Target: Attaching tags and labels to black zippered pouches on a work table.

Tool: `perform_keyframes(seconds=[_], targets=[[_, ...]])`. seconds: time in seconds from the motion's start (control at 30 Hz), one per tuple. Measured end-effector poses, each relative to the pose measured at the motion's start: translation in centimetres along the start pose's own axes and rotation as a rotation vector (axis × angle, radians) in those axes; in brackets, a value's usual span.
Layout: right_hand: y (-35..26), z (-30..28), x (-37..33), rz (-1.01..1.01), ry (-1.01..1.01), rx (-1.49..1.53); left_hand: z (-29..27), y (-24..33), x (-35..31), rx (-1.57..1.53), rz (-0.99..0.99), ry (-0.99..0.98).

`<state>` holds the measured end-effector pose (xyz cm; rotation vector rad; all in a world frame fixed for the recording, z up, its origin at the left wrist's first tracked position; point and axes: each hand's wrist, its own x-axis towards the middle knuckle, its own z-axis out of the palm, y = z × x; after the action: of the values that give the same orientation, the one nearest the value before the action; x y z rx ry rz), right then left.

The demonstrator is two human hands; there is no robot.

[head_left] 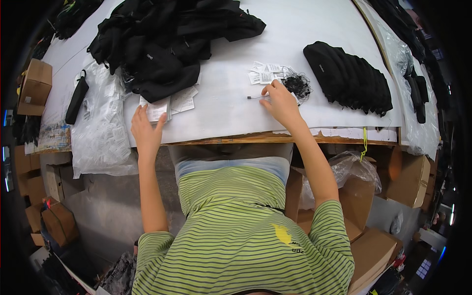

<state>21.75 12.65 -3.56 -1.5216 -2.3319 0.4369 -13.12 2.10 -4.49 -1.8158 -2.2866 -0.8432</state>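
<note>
My left hand (146,130) lies at a stack of white printed tags (157,110), thumb and fingers spread at its edge. The stack is partly covered by a heap of black fabric pouches (164,69). To the right, my right hand (282,105) has thumb and forefinger curled round a thin black tag string (255,97), its small dark end sticking out to the left. Just beyond that hand, a tangle of black strings (297,86) sits beside more white tags (268,73), and the hand hides part of it.
A neat row of black pouches (349,78) lies on the right of the white table (226,118). At left are a clear plastic bag of tags (105,142) and a single black pouch (76,98). Under the table edge stands an open cardboard box (354,196).
</note>
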Motion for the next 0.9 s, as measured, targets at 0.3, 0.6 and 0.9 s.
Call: perform_keyframes(seconds=[0.3,0.6,0.9], targets=[[-2.7,-5.5,2.2,-0.046,0.046,0.285,0.8,-2.8,1.0,-0.034,-0.159,-0.058],[-2.2,-7.9,1.5,-0.059,0.522,0.730,1.0,-2.6,2.2,0.142,-0.164,-0.080],[-4.2,-10.8,2.0,-0.330,0.840,0.241,0.3,-7.6,5.2,-0.223,-0.336,-0.361]])
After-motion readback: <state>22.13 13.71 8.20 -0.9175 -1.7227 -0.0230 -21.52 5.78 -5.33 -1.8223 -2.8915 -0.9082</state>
